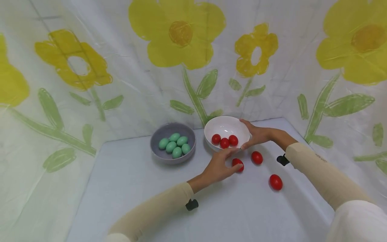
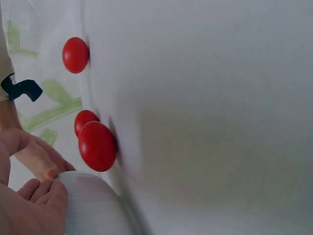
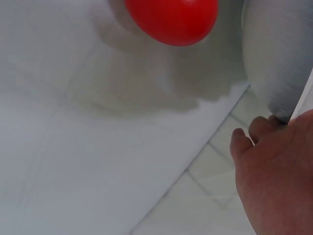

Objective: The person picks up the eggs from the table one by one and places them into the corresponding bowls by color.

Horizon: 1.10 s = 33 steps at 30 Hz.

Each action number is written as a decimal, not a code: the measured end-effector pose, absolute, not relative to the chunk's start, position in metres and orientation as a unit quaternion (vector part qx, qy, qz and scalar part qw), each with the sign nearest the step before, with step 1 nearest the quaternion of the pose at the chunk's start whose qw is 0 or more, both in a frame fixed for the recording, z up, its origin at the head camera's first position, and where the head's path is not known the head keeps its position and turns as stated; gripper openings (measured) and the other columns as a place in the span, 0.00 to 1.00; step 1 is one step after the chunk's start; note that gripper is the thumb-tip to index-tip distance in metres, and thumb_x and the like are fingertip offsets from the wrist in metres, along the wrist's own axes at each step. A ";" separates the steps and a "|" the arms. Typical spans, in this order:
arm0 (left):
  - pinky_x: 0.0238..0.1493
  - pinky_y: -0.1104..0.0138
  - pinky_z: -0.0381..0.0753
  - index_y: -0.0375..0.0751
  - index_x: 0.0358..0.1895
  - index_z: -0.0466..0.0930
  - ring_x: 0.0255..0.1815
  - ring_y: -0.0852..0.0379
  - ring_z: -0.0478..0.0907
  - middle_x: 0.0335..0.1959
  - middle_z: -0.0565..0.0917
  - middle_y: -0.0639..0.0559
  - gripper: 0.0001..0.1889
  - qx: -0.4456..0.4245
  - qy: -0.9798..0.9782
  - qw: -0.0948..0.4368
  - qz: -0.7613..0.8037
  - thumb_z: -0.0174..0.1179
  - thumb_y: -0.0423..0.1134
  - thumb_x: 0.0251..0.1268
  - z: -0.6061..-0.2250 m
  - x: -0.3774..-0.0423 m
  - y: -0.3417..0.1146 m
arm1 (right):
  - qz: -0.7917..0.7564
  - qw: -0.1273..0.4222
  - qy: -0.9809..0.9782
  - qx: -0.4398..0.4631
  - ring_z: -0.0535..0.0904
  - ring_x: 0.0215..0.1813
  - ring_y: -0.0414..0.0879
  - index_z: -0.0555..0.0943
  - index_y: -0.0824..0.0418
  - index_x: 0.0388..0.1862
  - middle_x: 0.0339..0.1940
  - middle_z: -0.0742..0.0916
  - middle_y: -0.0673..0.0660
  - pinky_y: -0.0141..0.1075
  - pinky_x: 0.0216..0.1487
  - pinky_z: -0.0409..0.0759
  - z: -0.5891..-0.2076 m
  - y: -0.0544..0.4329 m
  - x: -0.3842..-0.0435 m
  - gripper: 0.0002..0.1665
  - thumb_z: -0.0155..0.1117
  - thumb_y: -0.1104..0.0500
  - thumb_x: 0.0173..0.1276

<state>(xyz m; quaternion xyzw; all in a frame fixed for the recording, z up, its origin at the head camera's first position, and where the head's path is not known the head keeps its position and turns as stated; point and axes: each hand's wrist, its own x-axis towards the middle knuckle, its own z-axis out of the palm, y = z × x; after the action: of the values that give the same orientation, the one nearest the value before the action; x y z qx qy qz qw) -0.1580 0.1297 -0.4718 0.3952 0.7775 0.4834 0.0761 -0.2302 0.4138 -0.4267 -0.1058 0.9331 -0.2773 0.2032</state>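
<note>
My right hand [image 1: 257,134] grips the right side of a white bowl [image 1: 216,126], fingers at the far rim and thumb toward the front. Three red eggs [image 1: 224,143] lie inside the bowl. Beside its front edge is my left hand [image 1: 218,166], thumb and fingers spread apart. A red egg [image 1: 237,164] on the table shows between that thumb and fingers in the head view. In the left wrist view, the same egg [image 2: 98,146] stands apart from the fingers [image 2: 57,196], which are right at the bowl's outer wall [image 2: 90,203].
To the left stands a grey bowl [image 1: 155,153] with several green eggs [image 1: 170,147]. Two more red eggs, a nearer one [image 1: 275,182] and a farther one [image 1: 257,157], lie on the white table [image 1: 130,188]. A flower-printed curtain [image 1: 130,111] hangs behind the table.
</note>
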 end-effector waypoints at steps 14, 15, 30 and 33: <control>0.64 0.69 0.79 0.43 0.76 0.72 0.69 0.57 0.76 0.71 0.79 0.52 0.36 0.358 0.832 0.092 0.414 0.75 0.46 0.67 -0.506 -0.160 0.141 | -0.281 0.198 0.932 -0.117 0.60 0.79 0.66 0.32 0.56 0.88 0.84 0.58 0.66 0.68 0.71 0.71 -0.430 0.414 -0.230 0.84 0.83 0.34 0.55; 0.64 0.70 0.79 0.43 0.76 0.72 0.69 0.57 0.76 0.70 0.79 0.52 0.36 0.356 0.833 0.093 0.414 0.75 0.46 0.67 -0.506 -0.160 0.143 | -0.280 0.198 0.932 -0.115 0.60 0.79 0.65 0.32 0.56 0.88 0.84 0.58 0.66 0.68 0.71 0.71 -0.430 0.415 -0.229 0.84 0.82 0.34 0.55; 0.58 0.74 0.80 0.43 0.74 0.74 0.65 0.63 0.76 0.66 0.80 0.55 0.34 0.340 0.834 0.110 0.421 0.75 0.44 0.67 -0.514 -0.159 0.158 | -0.285 0.202 0.931 -0.104 0.58 0.81 0.62 0.32 0.52 0.88 0.84 0.58 0.63 0.66 0.73 0.69 -0.435 0.417 -0.232 0.84 0.83 0.32 0.53; 0.58 0.74 0.80 0.43 0.74 0.74 0.65 0.62 0.76 0.66 0.80 0.56 0.34 0.341 0.834 0.111 0.420 0.75 0.45 0.67 -0.512 -0.159 0.159 | -0.287 0.197 0.931 -0.109 0.58 0.80 0.62 0.33 0.53 0.88 0.84 0.58 0.63 0.66 0.73 0.69 -0.434 0.418 -0.233 0.84 0.83 0.33 0.53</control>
<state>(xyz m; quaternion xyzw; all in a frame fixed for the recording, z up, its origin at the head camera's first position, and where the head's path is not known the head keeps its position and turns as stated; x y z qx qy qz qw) -0.1592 0.1593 -0.5120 0.3408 0.8336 0.4203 0.1109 -0.2326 0.4184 -0.4344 -0.1089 0.9309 -0.2874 0.1973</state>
